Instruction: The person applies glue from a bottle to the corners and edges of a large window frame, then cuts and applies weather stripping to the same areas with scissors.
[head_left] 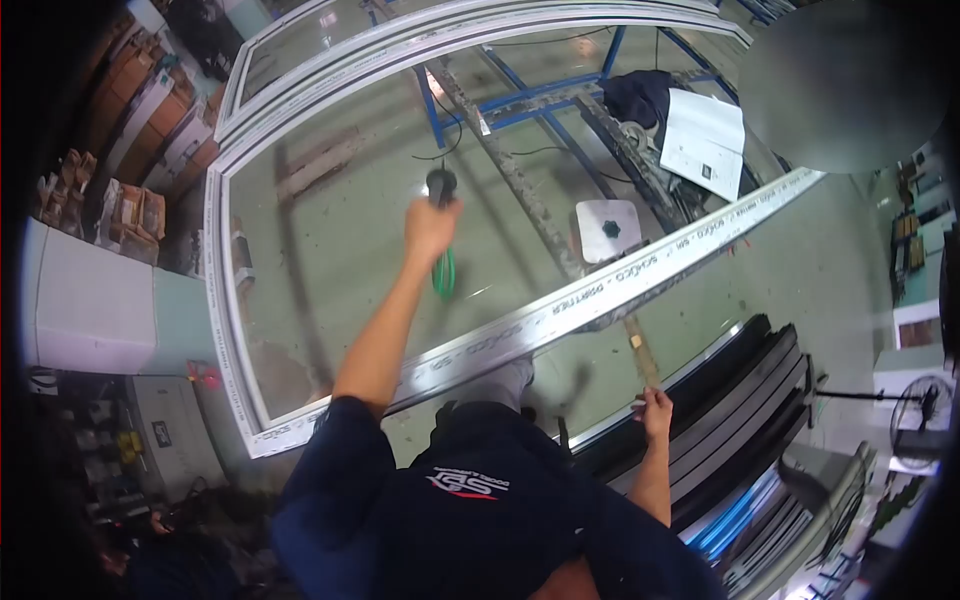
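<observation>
A dark round-headed tool (pixel 441 183) is gripped in the left hand (pixel 432 225), with the fingers closed around it; a green loop (pixel 447 275) is seen just below the grip. The tool would probably be light and stiff, best held by its narrow body. It is held above the opening of a white frame (pixel 600 300), whose printed near rail would likely be stiff, long and awkward, and slick on its film.

The right hand (pixel 653 410) is curled at the near end of a brown strip (pixel 643 358), below that rail; whether it is clamped there cannot be told. The tool's underside is hidden by distance and angle, and whether the loop belongs to it is perhaps unclear.
</observation>
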